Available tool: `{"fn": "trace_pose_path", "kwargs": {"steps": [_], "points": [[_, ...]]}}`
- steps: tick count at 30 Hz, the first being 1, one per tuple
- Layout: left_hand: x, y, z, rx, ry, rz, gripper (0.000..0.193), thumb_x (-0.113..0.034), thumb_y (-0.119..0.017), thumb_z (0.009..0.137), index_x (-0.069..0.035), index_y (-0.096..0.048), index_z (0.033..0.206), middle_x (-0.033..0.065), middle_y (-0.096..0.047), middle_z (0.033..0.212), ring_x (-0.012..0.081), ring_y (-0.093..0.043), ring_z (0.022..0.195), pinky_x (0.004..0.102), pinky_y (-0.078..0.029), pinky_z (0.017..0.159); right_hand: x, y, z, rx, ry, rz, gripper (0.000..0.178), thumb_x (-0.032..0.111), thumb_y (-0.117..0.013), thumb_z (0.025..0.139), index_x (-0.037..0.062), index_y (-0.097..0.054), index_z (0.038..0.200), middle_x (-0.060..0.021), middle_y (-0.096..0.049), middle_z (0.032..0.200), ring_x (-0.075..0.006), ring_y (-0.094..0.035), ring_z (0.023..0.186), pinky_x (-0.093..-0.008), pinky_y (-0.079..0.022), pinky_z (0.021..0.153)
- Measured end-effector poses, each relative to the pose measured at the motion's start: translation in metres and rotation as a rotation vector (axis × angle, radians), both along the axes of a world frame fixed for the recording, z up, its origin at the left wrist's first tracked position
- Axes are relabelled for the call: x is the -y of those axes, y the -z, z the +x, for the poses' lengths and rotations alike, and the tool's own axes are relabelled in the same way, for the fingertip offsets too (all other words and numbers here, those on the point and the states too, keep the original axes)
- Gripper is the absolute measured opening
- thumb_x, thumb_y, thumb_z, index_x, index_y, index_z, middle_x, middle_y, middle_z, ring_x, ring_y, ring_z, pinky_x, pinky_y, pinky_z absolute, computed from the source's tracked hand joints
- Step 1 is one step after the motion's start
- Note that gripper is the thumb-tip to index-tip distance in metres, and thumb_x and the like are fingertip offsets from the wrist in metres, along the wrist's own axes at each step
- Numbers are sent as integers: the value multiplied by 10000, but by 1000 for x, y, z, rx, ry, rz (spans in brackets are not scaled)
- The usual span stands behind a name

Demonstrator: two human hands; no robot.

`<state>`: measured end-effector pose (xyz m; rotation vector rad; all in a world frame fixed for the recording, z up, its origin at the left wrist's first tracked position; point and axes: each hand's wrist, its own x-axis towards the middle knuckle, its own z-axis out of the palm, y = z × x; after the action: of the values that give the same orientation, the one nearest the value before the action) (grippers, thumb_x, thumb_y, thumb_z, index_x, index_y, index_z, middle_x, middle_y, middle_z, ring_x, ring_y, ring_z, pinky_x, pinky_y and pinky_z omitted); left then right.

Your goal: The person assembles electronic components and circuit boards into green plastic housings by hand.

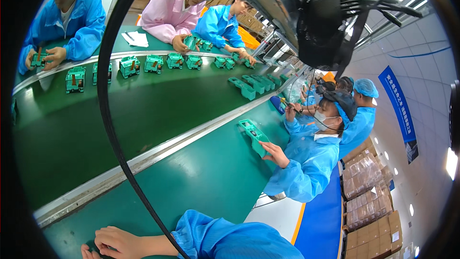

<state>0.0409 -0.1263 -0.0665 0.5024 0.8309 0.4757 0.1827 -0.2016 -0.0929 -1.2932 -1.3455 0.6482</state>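
My right hand [117, 241] comes in at the lower edge from a blue sleeve [225, 236]. It rests low over the green worktop [191, 182], its fingers bent down and inward. A small dark patch shows under those fingers; I cannot make out whether it is a held thing. Beside it, at the very bottom edge, a few fingers of what looks like my left hand [89, 252] show. The rest of that hand is cut off by the frame. The two hands are close together.
Beyond a metal rail runs a dark green conveyor [96, 139] carrying a row of green plastic housings [130, 66] and long green shells [242, 88]. A co-worker on the right touches a green shell [254, 136]. Co-workers sit across. A black cable [108, 115] hangs in front.
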Motion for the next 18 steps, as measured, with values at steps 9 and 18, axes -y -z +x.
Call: {"fn": "trace_pose_path", "kwargs": {"steps": [9, 18], "points": [[4, 7, 7, 241, 17, 133, 176, -77, -493, 824, -12, -426, 973, 49, -440, 731, 133, -393, 616, 264, -369, 661, -9, 4, 1, -107, 122, 6, 80, 61, -478, 781, 31, -409, 755, -88, -425, 672, -216, -425, 611, -314, -346, 563], [-1, 21, 8, 204, -47, 279, 300, -60, -498, 827, 37, -371, 1080, 96, -495, 862, 179, -449, 750, 302, -388, 763, -7, -10, -1, 23, 252, -27, 114, 173, -574, 739, 69, -534, 764, -91, -564, 694, -289, -542, 645, -367, -409, 561]]}}
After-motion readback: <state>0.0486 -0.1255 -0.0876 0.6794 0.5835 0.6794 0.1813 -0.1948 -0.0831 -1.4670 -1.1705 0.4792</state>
